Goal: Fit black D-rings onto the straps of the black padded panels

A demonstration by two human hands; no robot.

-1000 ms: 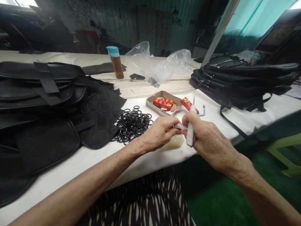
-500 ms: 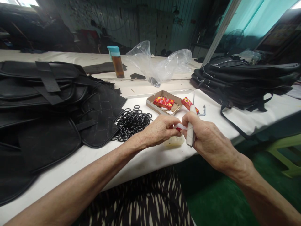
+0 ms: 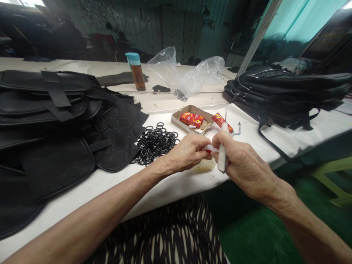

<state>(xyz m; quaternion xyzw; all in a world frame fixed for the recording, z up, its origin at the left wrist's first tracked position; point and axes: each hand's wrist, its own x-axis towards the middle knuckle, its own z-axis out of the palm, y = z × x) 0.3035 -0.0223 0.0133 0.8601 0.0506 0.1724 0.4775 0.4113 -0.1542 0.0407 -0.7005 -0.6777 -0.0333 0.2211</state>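
My left hand point(image 3: 188, 152) pinches one end of a small white and red strip point(image 3: 209, 149), its fingers closed. The fingertips of my right hand point(image 3: 242, 161) meet the strip's other end. Wrapped in that same hand is an awl point(image 3: 222, 157) with a pale, taped handle, its thin metal shaft pointing up and away. Just past the awl lie a red and yellow small box point(image 3: 220, 119) and a bent metal rod point(image 3: 238, 129). Under my fingers sits a yellowish translucent lump point(image 3: 205, 166), partly covered. Left of my hands is a pile of black rings point(image 3: 155, 143).
An open cardboard tray point(image 3: 178, 123) holds red boxes point(image 3: 191, 119). Black bag pieces point(image 3: 55, 154) are stacked at left, black bags point(image 3: 283, 91) at right. Behind stand a bottle point(image 3: 137, 75) and crumpled clear plastic point(image 3: 192, 75). A green stool point(image 3: 332, 176) is beyond the table edge.
Both hands keep almost the same place and grip. The white and red strip between the fingertips looks slightly straighter.
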